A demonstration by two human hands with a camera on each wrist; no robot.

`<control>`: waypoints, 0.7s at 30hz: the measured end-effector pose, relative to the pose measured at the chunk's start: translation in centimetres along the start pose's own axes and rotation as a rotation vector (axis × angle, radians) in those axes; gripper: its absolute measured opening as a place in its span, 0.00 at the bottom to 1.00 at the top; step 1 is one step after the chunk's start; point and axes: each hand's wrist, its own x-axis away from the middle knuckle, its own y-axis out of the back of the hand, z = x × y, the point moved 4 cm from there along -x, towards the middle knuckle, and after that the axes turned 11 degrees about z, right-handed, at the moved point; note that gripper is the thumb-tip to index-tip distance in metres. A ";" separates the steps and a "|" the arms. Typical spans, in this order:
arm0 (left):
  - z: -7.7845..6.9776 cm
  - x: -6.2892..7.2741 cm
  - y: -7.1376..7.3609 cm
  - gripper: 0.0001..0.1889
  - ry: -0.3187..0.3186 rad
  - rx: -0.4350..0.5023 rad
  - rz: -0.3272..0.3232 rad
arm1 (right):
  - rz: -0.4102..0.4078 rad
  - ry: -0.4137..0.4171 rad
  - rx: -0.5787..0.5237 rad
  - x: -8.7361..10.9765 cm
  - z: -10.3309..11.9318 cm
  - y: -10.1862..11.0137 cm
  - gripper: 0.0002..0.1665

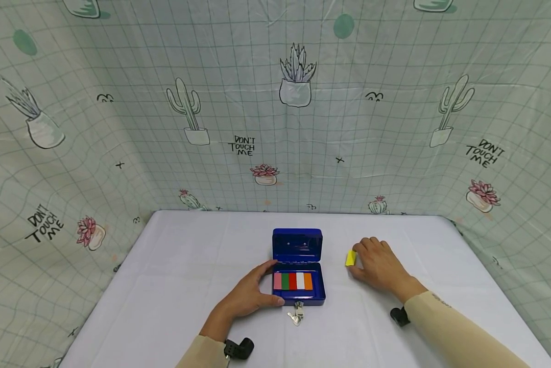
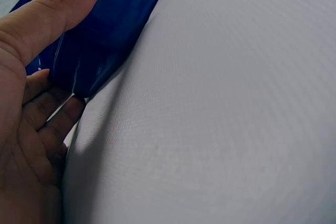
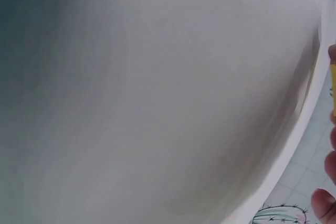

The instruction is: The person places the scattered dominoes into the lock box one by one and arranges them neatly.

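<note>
A blue metal cash box sits on the table with its lid raised at the back. Inside it, a row of coloured blocks runs from pink through green, red and white to orange. My left hand grips the box's left side, its thumb at the front corner and its fingers toward the hinge. To the right of the box, my right hand pinches a yellow block between thumb and fingers. In the right wrist view only fingertips and a sliver of that yellow block show at the right edge.
Small keys hang at the lock on the box's front. A white cloth covers the table. Behind it and at both sides hangs a grid-patterned curtain with cactus drawings.
</note>
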 end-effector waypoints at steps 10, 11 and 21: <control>0.1 0.0 0.1 0.54 -0.018 -0.007 0.006 | -0.049 0.062 0.058 0.2 1.3 0.3 0.26; 0.1 0.0 0.1 0.54 -0.020 -0.006 0.007 | -0.045 0.063 0.060 0.2 1.4 0.3 0.26; 0.1 0.0 0.1 0.54 -0.019 -0.008 0.006 | -0.020 0.082 0.066 0.3 2.6 0.6 0.28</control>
